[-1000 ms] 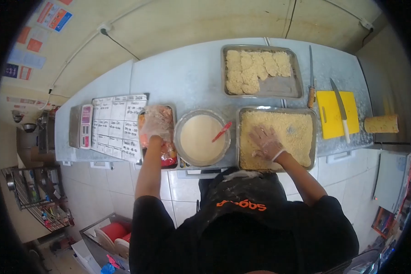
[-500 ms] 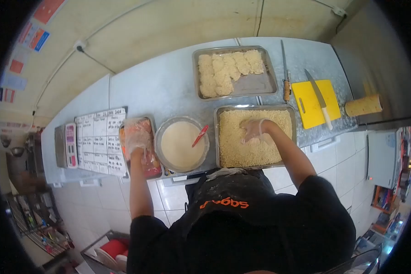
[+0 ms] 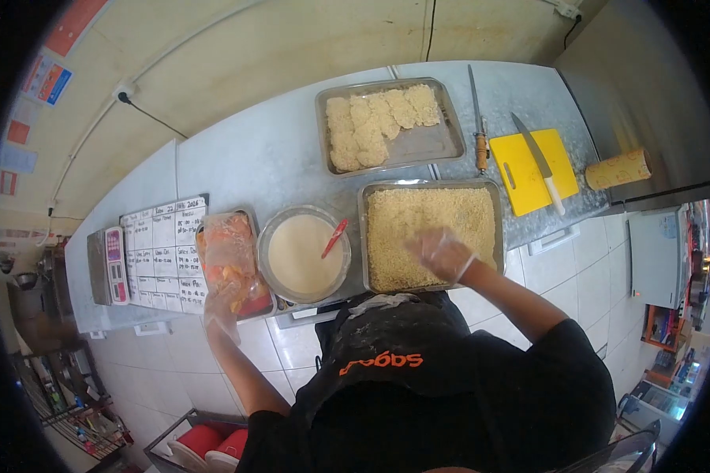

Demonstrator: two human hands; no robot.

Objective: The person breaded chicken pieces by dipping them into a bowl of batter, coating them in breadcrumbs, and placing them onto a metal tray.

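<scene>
My left hand [image 3: 226, 299], in a clear plastic glove, is at the near end of a metal tray [image 3: 270, 303] of orange-pink raw pieces [image 3: 230, 240]; its fingers are hard to make out against them. Beside that tray stands a bowl of pale batter [image 3: 301, 256] with a red-handled utensil [image 3: 334, 238] in it. My right hand [image 3: 443, 254], also gloved, is over the near middle of a tray of crumbs [image 3: 386, 209], fingers apart and slightly blurred, with nothing visible in them. Crumb-coated flat pieces [image 3: 371, 130] lie on a metal tray [image 3: 450, 158] behind.
On the right are a yellow cutting board [image 3: 521, 177] with a white-handled knife [image 3: 540, 154], a long wooden-handled tool [image 3: 481, 150] and a patterned roll [image 3: 619, 169]. On the left are a written whiteboard [image 3: 156, 244] and a scale [image 3: 116, 264].
My left hand has moved toward the near end of the raw-piece tray, uncovering more pieces. My right hand has shifted nearer to me over the crumbs. The view has shifted slightly.
</scene>
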